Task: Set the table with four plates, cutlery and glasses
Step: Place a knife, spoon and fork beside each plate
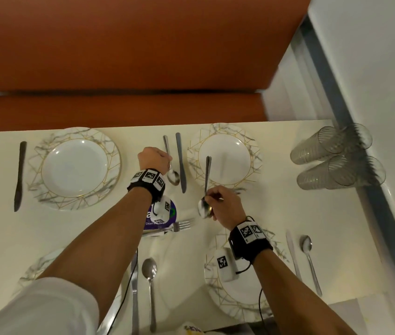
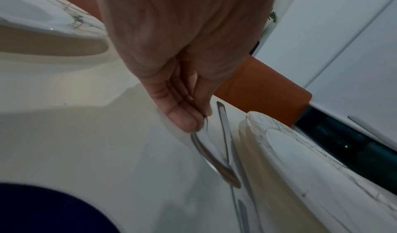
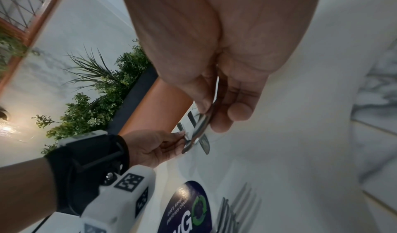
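Four marble-rimmed plates stand on the white table [image 1: 276, 213]: far left [image 1: 74, 168], far right [image 1: 224, 158], near left [image 1: 34, 269] under my arm, near right [image 1: 235, 298]. My left hand [image 1: 165, 160] pinches the handle of a spoon [image 1: 172, 176] between the far plates, its bowl low on the table beside a knife [image 1: 180, 163]. In the left wrist view the fingertips [image 2: 184, 122] close on that spoon [image 2: 214, 162]. My right hand [image 1: 212, 198] grips a second spoon [image 1: 206, 187] in the air, handle over the far right plate; the right wrist view shows this spoon [image 3: 199, 131].
Several clear glasses [image 1: 332, 158] lie stacked at the table's right edge. Forks [image 1: 177, 226] rest on a purple sticker [image 1: 171, 213] mid-table. A dark knife [image 1: 20, 175] lies left of the far left plate. Knife and spoon pairs lie beside both near plates. An orange bench [image 1: 119, 56] runs behind.
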### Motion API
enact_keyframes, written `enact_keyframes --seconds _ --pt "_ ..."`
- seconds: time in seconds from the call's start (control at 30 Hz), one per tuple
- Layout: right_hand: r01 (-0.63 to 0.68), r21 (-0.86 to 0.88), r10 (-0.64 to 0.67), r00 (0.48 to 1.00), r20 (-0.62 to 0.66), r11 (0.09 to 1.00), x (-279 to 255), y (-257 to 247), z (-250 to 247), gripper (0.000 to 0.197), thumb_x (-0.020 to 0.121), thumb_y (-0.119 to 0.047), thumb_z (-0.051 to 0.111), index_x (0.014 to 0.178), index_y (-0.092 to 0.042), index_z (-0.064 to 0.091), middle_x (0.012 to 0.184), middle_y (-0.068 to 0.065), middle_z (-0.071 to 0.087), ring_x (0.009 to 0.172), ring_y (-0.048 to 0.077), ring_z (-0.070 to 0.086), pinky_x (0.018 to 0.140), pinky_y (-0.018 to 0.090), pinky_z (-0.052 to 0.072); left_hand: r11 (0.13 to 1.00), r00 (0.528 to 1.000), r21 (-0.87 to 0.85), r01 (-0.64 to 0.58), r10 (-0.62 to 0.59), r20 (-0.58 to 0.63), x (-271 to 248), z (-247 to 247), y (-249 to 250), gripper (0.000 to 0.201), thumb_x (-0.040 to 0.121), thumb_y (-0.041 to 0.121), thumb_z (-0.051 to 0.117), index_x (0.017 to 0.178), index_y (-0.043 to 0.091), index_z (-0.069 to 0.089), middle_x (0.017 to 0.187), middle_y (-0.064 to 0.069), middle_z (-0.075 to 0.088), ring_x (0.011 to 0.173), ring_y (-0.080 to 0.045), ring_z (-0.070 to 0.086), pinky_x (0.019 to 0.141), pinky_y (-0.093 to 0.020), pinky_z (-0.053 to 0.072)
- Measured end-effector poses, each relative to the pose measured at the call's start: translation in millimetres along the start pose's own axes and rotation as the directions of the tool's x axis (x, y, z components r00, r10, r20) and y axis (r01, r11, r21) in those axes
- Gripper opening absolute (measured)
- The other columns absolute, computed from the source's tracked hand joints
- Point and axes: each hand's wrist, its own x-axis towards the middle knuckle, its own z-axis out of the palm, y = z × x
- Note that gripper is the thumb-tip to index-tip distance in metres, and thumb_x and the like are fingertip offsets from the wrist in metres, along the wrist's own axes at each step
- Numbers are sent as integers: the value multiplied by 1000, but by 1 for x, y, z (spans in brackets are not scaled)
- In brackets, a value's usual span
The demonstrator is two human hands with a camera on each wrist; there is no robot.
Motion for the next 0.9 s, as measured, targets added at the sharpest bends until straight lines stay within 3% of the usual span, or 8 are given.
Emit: enact_keyframes --seconds 0.13,0.33,0.43,0.57,0.67,0.73,0.83,0.9 --pt "10 -2 -10 1000 12 1000 0 -2 0 6 94 -16 64 98 -12 68 91 7 71 60 13 62 46 15 46 1000 1000 11 1 -1 12 1 -2 2 21 87 5 77 68 14 76 80 -7 79 79 -25 78 80 -39 65" --pt "32 -41 -32 999 3 999 -3 -1 -4 6 94 -17 64 96 -12 68 90 4 70 64 13 62 53 17 48 999 1000 46 -2 2 -12 -2 2 2 5 84 12 85 81 10 81 80 -6 78 77 -23 76 82 -37 65" --pt "29 -27 -29 1000 -11 999 -5 0 -7 3 93 -15 65 94 -15 68 91 4 70 63 13 62 52 17 48 1000 999 28 7 -6 -33 -4 3 2 6 84 10 84 80 11 81 81 -6 77 78 -23 76 83 -37 65" --pt "33 -25 -33 999 -25 999 -8 1 -8 4 92 -16 66 92 -15 69 88 3 72 66 16 63 60 23 51 1000 999 21 12 -11 -53 -7 -2 0 17 90 10 78 74 14 77 83 -7 78 80 -25 76 81 -34 64" --pt "32 19 -31 999 -37 999 -12 -2 -9 7 92 -15 66 95 -10 70 89 4 73 70 20 68 50 16 49 997 993 58 -44 50 -103 -18 -13 -4 18 97 20 67 92 7 79 88 -7 76 81 -26 71 70 -28 53" --pt "58 21 -57 998 -30 998 -16 -6 -8 7 92 -17 67 96 -11 70 90 2 73 75 20 70 53 16 51 989 985 113 -100 115 -132 -31 -24 -9 23 100 26 63 99 8 76 90 -8 72 79 -27 64 69 -30 46" --pt "91 17 -91 996 -13 996 -23 -13 -5 5 92 -18 68 96 -15 70 88 -3 72 80 17 70 64 22 57 968 971 170 -185 207 -122 -53 -41 -22 22 100 22 57 102 10 75 98 -11 77 89 -32 69 73 -34 53" --pt "138 50 -137 990 -21 989 -30 -19 -3 5 91 -16 69 96 -17 70 86 -5 71 77 16 69 65 26 58 959 962 135 -248 260 -86 -75 -50 -29 20 98 16 56 100 15 76 97 -8 78 92 -29 71 81 -36 58"
